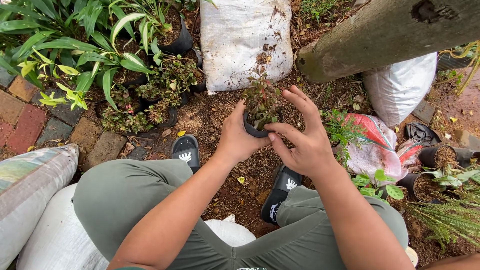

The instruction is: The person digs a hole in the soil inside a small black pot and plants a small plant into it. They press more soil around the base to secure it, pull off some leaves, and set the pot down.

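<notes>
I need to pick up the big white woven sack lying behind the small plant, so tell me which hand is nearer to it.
Left, narrowly. The left hand grips the small black nursery bag just below the big white woven sack; the right hand sits lower and further right.

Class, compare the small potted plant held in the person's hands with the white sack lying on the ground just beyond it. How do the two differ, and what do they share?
The potted plant is lifted off the ground, gripped between the left hand and right hand; the white sack lies flat, untouched. The plant's pot is black and small; the sack is white and much bigger. The plant shows reddish-green leaves; the sack shows only dirt smears. Both sit over the same mulch-strewn soil.
</notes>
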